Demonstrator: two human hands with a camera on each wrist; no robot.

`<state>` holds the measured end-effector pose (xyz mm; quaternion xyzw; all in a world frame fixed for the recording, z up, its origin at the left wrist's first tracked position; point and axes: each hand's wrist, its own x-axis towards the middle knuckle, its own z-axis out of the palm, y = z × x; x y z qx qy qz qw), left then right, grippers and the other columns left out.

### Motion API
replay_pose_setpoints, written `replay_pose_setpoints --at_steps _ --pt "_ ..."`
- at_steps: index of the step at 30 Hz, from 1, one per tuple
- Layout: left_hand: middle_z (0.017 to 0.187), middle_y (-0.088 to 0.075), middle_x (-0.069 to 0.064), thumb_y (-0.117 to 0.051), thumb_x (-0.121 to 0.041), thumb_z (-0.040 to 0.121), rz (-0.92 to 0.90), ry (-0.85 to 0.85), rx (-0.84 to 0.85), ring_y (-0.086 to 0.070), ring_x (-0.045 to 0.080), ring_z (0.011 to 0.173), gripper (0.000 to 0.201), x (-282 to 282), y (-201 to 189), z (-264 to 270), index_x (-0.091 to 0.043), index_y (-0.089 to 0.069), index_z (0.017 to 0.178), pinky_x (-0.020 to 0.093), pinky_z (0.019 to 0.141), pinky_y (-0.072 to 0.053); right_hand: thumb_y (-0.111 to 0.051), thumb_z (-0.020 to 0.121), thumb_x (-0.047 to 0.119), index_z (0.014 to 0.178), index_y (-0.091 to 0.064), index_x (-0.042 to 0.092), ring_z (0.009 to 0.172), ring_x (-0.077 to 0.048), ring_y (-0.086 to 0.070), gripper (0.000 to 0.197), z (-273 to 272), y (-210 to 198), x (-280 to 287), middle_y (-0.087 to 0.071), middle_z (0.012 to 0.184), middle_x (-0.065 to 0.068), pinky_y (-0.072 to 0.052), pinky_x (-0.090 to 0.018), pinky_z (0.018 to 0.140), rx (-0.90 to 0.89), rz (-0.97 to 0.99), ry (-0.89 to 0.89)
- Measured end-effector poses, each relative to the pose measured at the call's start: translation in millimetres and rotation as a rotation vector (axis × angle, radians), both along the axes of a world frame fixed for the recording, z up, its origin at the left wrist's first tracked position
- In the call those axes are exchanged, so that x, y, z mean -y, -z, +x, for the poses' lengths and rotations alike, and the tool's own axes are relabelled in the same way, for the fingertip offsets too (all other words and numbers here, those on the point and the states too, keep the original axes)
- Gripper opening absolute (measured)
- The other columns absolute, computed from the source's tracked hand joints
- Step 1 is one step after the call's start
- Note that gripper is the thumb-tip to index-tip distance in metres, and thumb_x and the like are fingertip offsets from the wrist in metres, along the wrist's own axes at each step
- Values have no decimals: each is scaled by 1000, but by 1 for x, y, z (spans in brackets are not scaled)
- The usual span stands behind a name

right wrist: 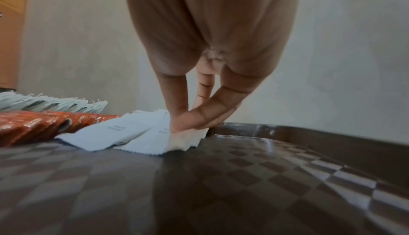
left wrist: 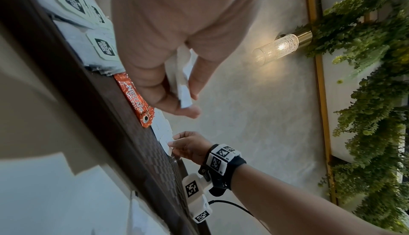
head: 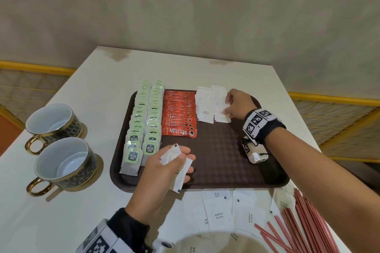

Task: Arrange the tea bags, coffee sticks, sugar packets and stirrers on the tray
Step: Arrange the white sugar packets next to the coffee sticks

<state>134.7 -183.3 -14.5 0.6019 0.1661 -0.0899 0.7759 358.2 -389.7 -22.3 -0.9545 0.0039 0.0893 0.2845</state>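
A dark brown tray holds two rows of green tea bags, a row of red coffee sticks and two rows of white sugar packets at its far right. My right hand pinches the nearest sugar packet of the right row between thumb and fingers. Over the tray's near left part, my left hand grips a small bunch of sugar packets, also seen in the left wrist view as sugar packets. Red stirrers lie on the table at the near right.
Loose sugar packets lie on the white table in front of the tray. Two patterned cups with gold handles stand to the tray's left. The tray's near right half is bare. A wall stands behind the table.
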Motion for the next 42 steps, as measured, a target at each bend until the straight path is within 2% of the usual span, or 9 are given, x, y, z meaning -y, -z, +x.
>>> replay_pose_setpoints --at_steps 7,12,15,19,23,29,34,38,42 --pt "108 -74 11 -50 3 95 -258 4 -75 -71 23 89 27 -7 -10 12 -9 -62 117 29 74 -61 -60 78 -10 87 -63 5 86 -22 -57 18 -10 5 -5 -53 85 0 -41 -19 61 27 -148 -152" --pt "116 -70 19 -43 5 97 -318 123 -14 -69 31 106 33 -23 -27 28 0 -53 128 33 86 -57 -59 88 2 98 -69 3 96 -22 -58 14 -30 -10 -14 -62 107 -9 -36 -21 77 113 -89 -163" --pt "118 -70 16 -48 -5 97 -285 173 4 -68 29 108 34 -26 -30 28 -2 -53 131 37 90 -56 -63 91 14 94 -69 11 82 -17 -60 8 -72 -40 -31 -66 102 -1 -43 -23 71 216 197 -191" --pt "118 -70 15 -51 -12 98 -261 197 28 -68 28 108 33 -18 -33 25 -4 -55 130 35 86 -58 -74 84 24 96 -69 12 73 -13 -62 18 -135 -70 -51 -70 94 -7 -52 -26 60 37 525 -377" --pt "122 -68 14 -48 -23 99 -378 172 -4 -65 28 113 37 -13 -33 20 -7 -54 132 42 90 -55 -84 72 16 102 -65 14 85 -27 -66 36 -156 -61 -55 -68 97 -10 -57 -42 75 10 513 -381" --pt "123 -67 17 -39 -23 103 -555 100 8 -65 30 114 32 -16 -31 13 -9 -60 122 44 92 -53 -71 85 7 102 -67 11 77 -12 -63 18 -163 -73 -31 -67 98 -3 -49 -21 54 139 556 -230" --pt "120 -69 16 -41 -26 102 -555 60 -2 -66 30 111 32 -17 -29 9 -11 -58 125 45 92 -53 -55 96 5 113 -66 3 91 -18 -70 21 -181 -90 -25 -70 110 -9 -58 -25 65 -70 776 -261" --pt "128 -63 20 -40 -28 101 -688 115 -24 -60 32 121 38 -9 -32 3 -6 -56 127 47 96 -49 -66 88 2 101 -68 6 85 -20 -71 13 -187 -78 -42 -72 100 -10 -58 -33 67 -62 670 -345" --pt "133 -59 20 -46 -23 95 -586 240 -47 -59 30 116 43 -10 -33 1 -4 -52 134 43 99 -47 -74 80 4 87 -69 12 81 -27 -67 11 -183 -65 -52 -70 90 -7 -57 -38 73 68 564 -352"
